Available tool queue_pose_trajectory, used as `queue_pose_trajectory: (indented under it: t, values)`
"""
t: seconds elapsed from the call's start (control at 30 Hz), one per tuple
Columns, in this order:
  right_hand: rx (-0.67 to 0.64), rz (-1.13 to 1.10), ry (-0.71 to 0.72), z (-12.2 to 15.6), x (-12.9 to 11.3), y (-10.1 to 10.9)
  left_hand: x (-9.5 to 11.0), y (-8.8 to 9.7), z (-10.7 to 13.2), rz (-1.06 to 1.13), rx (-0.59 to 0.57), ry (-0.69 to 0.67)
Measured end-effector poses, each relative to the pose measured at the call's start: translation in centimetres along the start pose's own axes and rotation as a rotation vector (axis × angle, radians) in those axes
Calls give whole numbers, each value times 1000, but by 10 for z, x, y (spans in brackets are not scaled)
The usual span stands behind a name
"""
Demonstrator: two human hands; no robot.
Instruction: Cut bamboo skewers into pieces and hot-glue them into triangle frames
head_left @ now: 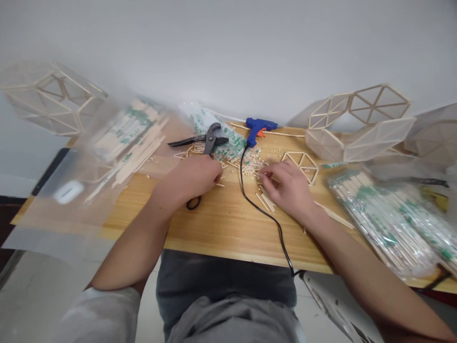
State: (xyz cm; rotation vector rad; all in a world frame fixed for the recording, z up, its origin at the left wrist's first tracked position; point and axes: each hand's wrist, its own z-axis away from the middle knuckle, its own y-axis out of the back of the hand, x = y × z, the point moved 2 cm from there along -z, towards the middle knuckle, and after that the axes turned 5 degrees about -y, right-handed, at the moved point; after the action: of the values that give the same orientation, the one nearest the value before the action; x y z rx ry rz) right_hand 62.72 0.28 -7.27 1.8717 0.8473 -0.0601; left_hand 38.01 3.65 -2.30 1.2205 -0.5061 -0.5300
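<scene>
Right grip (290, 188) — curled, hold unclear — beside short wooden sticks (268, 202), left grip (191, 176) likewise unclear

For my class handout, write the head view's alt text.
A person's left hand and right hand are near short sticks on a wooden table, a dark tool by the left, a hexagonal stick frame by the right, a blue glue gun beyond.

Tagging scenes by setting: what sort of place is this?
Probably a craft or model-making workspace: scattered short sticks and a blue glue gun on a wooden table, with stick-built lattice frames nearby.
</scene>
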Motion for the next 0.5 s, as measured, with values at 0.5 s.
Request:
queue_pose_trajectory:
  t: [0.5]
  values:
    - [22,-12,24,1,0,-2,5,11,-4,-49,-77,4]
